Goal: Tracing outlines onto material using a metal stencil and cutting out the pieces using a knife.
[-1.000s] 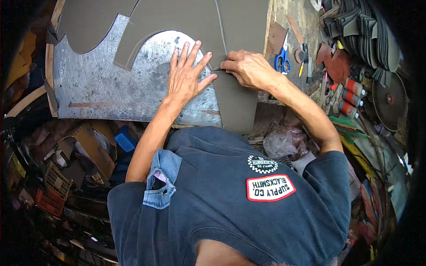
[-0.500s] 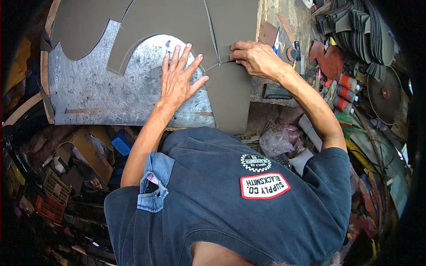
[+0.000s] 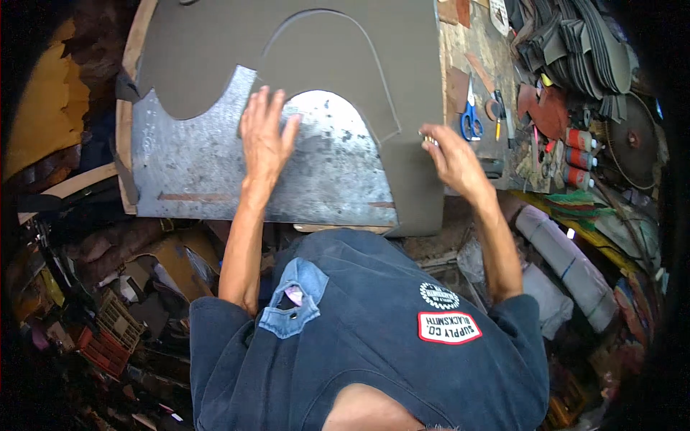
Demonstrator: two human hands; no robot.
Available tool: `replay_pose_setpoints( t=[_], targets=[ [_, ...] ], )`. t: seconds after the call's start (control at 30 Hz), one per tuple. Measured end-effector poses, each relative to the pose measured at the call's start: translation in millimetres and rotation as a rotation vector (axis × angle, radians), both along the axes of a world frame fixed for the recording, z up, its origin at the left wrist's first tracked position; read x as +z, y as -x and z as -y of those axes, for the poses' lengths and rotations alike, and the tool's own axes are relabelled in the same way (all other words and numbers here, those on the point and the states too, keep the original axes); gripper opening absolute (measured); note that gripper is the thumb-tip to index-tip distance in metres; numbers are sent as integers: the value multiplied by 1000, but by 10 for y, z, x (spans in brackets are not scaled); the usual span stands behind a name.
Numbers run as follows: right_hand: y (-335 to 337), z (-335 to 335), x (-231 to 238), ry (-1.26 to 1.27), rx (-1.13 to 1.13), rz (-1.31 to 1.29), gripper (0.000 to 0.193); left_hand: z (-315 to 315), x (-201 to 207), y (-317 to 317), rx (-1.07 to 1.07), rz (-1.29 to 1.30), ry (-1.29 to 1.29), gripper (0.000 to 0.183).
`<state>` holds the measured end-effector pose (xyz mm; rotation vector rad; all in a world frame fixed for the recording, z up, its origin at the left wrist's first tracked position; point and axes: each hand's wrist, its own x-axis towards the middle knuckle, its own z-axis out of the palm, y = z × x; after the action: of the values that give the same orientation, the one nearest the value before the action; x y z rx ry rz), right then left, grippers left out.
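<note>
A large grey-brown sheet (image 3: 201, 50) lies over a scratched metal plate (image 3: 215, 172). A curved cut line arches across the sheet, and below it a rounded opening bares the plate. My left hand (image 3: 266, 136) is open, fingers stretched, over the left end of the arched part beside that opening. At the sheet's right edge, my right hand (image 3: 456, 161) is closed on a small brass-coloured thing (image 3: 429, 139), mostly hidden by the fingers; its kind I cannot make out. The right hand is close to the lower end of the cut line.
Right of the sheet, a wooden bench (image 3: 460, 57) carries blue-handled scissors (image 3: 471, 122), a yellow pencil-like tool (image 3: 497, 129), red scraps (image 3: 546, 111) and several small bottles (image 3: 578, 158). Stacked dark cut pieces (image 3: 589, 50) and a round toothed disc (image 3: 632, 140) stand farther right. Clutter surrounds the bench.
My right hand has come away from the cut's lower end toward the right, showing the small brass-coloured thing. My left hand has shifted left across the opening. The whole view has shifted too.
</note>
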<state>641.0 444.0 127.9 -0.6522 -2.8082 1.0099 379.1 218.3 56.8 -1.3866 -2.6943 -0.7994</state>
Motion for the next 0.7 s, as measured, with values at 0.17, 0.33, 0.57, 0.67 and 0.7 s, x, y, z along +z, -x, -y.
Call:
replay_pose_setpoints(
  t=[0.17,0.33,0.57,0.67,0.7],
  targets=[
    [501,1107,-204,-73,7,9,20,295,-90,584,74,210,-71,47],
    [1445,1557,-699,-229,94,-12,28,205,-55,797,30,373,-174,45],
    [2050,1730,-609,-308,-84,-67,44,133,-140,1203,-2,551,-139,48],
    [1921,1804,-429,-208,-152,-214,41,-168,-130,1481,-117,914,174,61],
    [1902,1833,-379,-236,-156,-295,41,-300,-84,1518,-93,1232,193,58]
  ],
)
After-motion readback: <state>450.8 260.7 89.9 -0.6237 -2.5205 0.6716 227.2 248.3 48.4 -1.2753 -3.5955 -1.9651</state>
